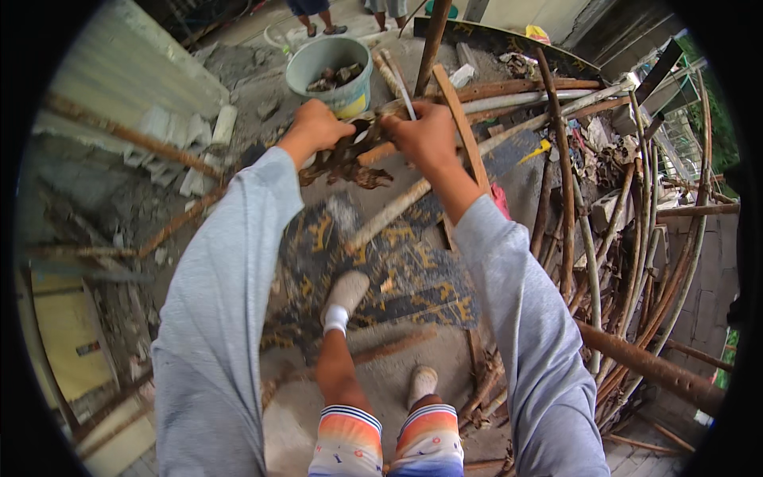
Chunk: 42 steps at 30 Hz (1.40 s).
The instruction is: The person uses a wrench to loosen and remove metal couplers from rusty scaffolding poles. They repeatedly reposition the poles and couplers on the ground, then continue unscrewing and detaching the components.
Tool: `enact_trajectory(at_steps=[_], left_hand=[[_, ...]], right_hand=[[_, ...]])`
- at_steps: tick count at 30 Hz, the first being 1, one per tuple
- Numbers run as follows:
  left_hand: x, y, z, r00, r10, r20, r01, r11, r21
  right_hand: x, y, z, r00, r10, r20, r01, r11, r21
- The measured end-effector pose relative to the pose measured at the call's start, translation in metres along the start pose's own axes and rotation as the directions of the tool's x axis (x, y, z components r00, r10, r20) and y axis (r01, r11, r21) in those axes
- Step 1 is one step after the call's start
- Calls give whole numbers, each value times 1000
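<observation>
Both my arms, in grey sleeves, reach forward. A dark brown, crumpled, leaf-like piece of debris [350, 164] hangs between the hands. My left hand [316, 131] is closed with its thumb toward the right, pinching the left side of this piece. On the other side, my right hand [424, 137] has its fingers curled at the upper right of the same piece. A thin pale stick [405, 94] rises beside the right fingers. Just beyond the left hand stands a grey bucket [297, 73] with dark lumps [338, 77] inside.
A wooden slat [461, 123] leans beside my right wrist. Many poles and branches [560, 175] are piled on the right. Dark, yellow-patterned boards [397, 270] lie near my feet. Broken blocks [179, 131] sit at left. Two people's legs [318, 14] show at the far edge.
</observation>
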State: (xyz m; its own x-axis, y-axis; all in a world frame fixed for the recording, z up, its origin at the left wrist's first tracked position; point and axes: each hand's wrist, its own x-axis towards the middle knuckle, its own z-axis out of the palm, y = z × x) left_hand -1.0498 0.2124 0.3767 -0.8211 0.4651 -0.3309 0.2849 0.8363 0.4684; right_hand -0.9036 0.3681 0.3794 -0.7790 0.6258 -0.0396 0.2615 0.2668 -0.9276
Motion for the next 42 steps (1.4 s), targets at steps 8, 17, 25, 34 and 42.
enact_trajectory(at_steps=[8, 17, 25, 34, 42], left_hand=[[186, -65, -130, 968, 215, -128, -219, 976, -14], [254, -84, -160, 995, -39, -95, 6, 945, -328], [175, -141, 43, 937, -182, 299, 261, 932, -251], [-142, 29, 283, 587, 222, 778, -405, 913, 45], [-316, 140, 418, 300, 397, 867, -605, 782, -148]], right_hand=[[173, -87, 114, 994, 109, -22, -109, 994, -4], [230, -30, 91, 991, 91, -96, -110, 972, -209], [-42, 175, 25, 845, 454, -283, -473, 881, 1], [-455, 229, -11, 327, 892, -313, -833, 429, 351], [-663, 265, -92, 129, 855, -502, -748, 417, 517]])
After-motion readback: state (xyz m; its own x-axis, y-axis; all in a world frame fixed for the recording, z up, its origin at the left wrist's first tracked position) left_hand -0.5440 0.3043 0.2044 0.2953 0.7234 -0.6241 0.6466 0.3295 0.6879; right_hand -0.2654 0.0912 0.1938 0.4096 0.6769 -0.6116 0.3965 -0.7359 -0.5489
